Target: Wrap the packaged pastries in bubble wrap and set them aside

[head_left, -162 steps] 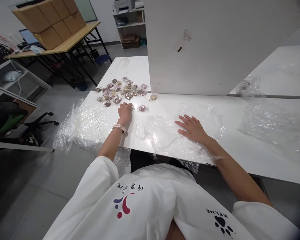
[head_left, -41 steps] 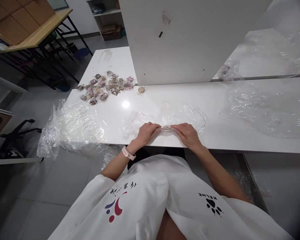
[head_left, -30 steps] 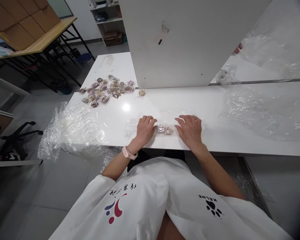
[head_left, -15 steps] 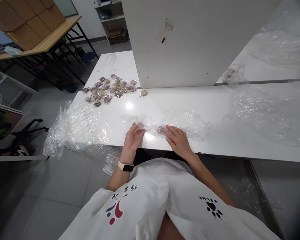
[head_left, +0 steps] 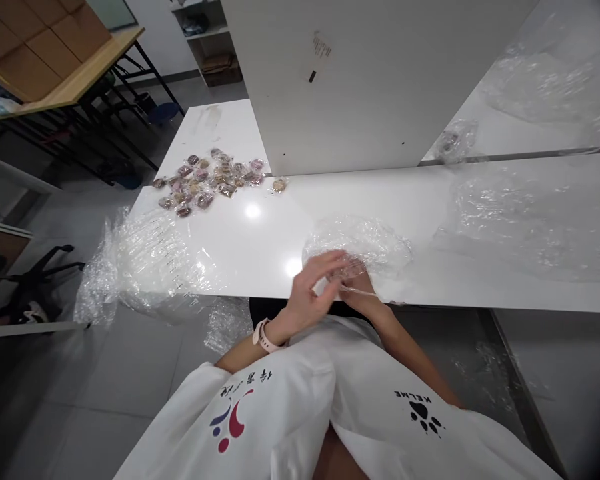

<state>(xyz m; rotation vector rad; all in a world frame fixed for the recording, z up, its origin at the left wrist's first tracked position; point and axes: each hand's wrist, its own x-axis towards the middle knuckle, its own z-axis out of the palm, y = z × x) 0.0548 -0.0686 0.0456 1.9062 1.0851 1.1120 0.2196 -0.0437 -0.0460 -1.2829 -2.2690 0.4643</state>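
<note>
A crumpled sheet of clear plastic wrap (head_left: pixel 367 237) lies on the white table in front of me. My right hand (head_left: pixel 357 290) is curled around a gathered part of it, and the plastic covers most of its fingers. Reaching across from the left, my left hand (head_left: pixel 313 290) lays its fingertips against that bundle, thumb and fingers apart. The left hand is slightly blurred. A small item, reddish-brown through the film, seems to be inside the bundle, but its kind cannot be made out.
Several small wrapped pieces (head_left: pixel 205 183) are heaped at the table's left, with a single wrapped piece (head_left: pixel 279 185) beside them. A large plastic bundle (head_left: pixel 150 257) hangs over the left edge. A white panel (head_left: pixel 370 87) stands behind. More clear plastic (head_left: pixel 540 220) covers the right side.
My left hand has moved right, bringing its end of the plastic over to my right hand. The stretched wrap is now gathered there, and my right hand has turned under the film.
</note>
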